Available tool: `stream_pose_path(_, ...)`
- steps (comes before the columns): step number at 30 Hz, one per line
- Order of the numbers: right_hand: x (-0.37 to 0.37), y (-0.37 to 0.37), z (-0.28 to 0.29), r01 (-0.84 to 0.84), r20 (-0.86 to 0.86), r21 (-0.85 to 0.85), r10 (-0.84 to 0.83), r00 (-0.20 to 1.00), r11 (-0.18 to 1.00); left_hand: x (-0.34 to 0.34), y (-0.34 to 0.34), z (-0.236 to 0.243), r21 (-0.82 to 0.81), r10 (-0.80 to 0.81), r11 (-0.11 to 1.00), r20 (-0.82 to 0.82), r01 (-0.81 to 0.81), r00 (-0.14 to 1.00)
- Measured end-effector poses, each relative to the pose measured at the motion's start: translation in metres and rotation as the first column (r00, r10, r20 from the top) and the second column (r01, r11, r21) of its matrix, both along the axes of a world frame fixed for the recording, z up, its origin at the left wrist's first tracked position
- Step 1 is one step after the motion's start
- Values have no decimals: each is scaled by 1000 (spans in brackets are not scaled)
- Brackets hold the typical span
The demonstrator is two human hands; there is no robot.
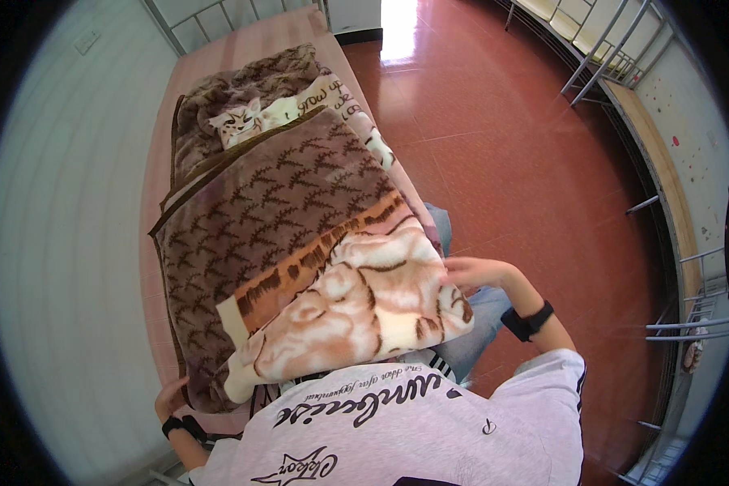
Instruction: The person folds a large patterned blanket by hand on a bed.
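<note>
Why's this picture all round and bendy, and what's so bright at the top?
In the head view, the fisheye lens bends straight edges, like the wooden board, and leaves black corners; in that view too, white glare near the top hides detail beside the red floor, while the blanket looks fairly sharp.

at the centre left of the frame, a bed [243, 36] was covered by a pink sheet [159, 162], on which a folded brown-and-cream blanket [292, 194] was laid.
</note>
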State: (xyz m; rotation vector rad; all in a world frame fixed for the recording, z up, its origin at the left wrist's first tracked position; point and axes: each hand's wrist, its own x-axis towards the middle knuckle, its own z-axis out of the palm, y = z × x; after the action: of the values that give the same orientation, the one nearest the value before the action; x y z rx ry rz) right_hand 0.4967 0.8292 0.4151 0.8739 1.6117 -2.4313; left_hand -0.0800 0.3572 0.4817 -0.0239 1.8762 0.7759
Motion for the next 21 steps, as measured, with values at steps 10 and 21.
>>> stream_pose_path(10,-130,98,-1,356,43,-71,-354,934,932,-78,105,-37,-378,-177,925,-327,44,928)
stream_pose_path(21,-267,212,-41,444,109,519,-572,813,730,-157,258,-31,295,204,952,-401,-85,893)
